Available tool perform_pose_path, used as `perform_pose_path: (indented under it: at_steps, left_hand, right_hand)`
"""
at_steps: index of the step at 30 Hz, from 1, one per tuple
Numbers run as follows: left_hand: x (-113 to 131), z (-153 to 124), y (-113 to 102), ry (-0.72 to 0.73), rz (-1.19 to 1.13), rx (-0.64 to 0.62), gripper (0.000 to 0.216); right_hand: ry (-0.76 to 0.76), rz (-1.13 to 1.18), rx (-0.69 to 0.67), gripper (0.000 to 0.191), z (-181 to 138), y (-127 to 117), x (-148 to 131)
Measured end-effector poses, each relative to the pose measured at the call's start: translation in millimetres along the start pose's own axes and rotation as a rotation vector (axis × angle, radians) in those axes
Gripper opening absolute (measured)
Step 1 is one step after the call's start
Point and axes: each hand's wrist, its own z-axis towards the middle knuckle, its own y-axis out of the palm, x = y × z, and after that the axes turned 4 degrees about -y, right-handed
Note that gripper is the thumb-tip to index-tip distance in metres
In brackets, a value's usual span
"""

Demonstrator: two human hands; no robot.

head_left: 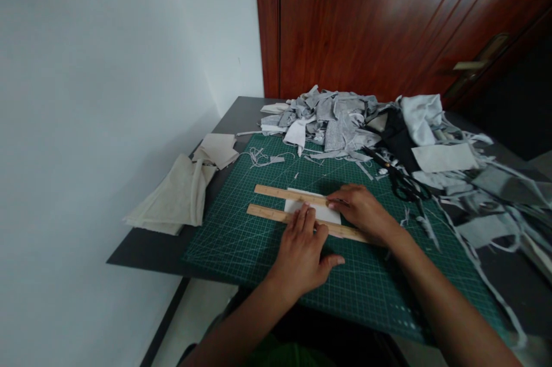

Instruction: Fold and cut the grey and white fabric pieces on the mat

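Two wooden rulers lie nearly parallel across a small white piece of cloth (331,216) on a green cutting mat (241,240). My left hand (302,255) rests over the nearer ruler (267,213), its fingers stretched forward and its thumb out to the side. My right hand (366,211) has its thumb and fingertips closed at the right part of the farther ruler (276,191). That ruler's right end is hidden by the hand. Part of the cloth shows between the rulers, and a little shows beyond the farther one.
Grey and white cloth scraps (336,119) are heaped at the back, by a wooden door (371,22). Black scissors (403,180) lie right of the rulers. Folded cream cloth (176,200) and square cloth pieces (218,148) sit at the left edge. Loose threads (259,157) lie on the mat.
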Motion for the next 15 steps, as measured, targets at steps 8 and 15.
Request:
perform_pose_path:
  at_steps: [8,15]
  left_hand:
    - [-1.0,1.6,-0.5,0.014,-0.037,-0.004,0.069]
    - [-1.2,1.6,4.4,0.027,-0.006,-0.022,0.087]
  right_hand:
    - [-0.012,-0.021,-0.015,0.026,0.8,1.3,-7.3]
    - [0.096,0.110,0.011,0.026,0.1,4.4,-6.4]
